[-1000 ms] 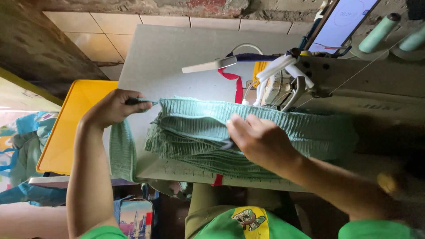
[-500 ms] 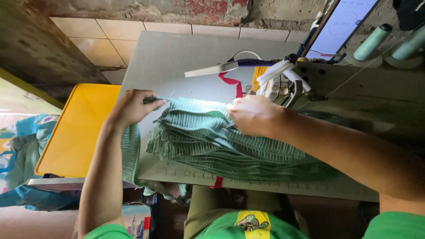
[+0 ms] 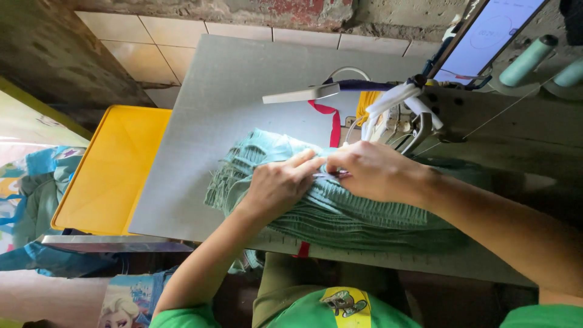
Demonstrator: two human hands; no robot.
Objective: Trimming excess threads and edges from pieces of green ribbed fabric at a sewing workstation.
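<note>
A view looking down at a person's two bare hands working on a stack of ribbed green fabric pieces (image 3: 340, 212) at a sewing station. The stack lies on the near right part of a pale grey desk (image 3: 243, 91), reaching from about its middle to the near edge, where a few layers hang slightly over.

The left hand (image 3: 276, 185) rests flat on top of the stack, its fingers pointing right; its grip is loose, pressing rather than closing on the cloth. The right hand (image 3: 373, 170) meets it fingertip to fingertip, with thumb and fingers pinching a thin fold of the top green layer. Both hands sit just in front of the sewing machine (image 3: 425, 115), whose head crowds the right side and leaves little room there.

The far and left parts of the desk are bare, giving open surface beyond the stack. A slim white lamp arm (image 3: 300, 94) reaches over that area above the cloth. A red strip (image 3: 334, 124) and a bit of yellow material (image 3: 364, 103) lie beside the machine.

A yellow tray (image 3: 109, 170) sits against the left edge of the desk. Two pale green thread cones (image 3: 528, 58) stand at the far right, next to a propped screen (image 3: 486, 36). A tiled wall (image 3: 152, 42) closes the far side.
</note>
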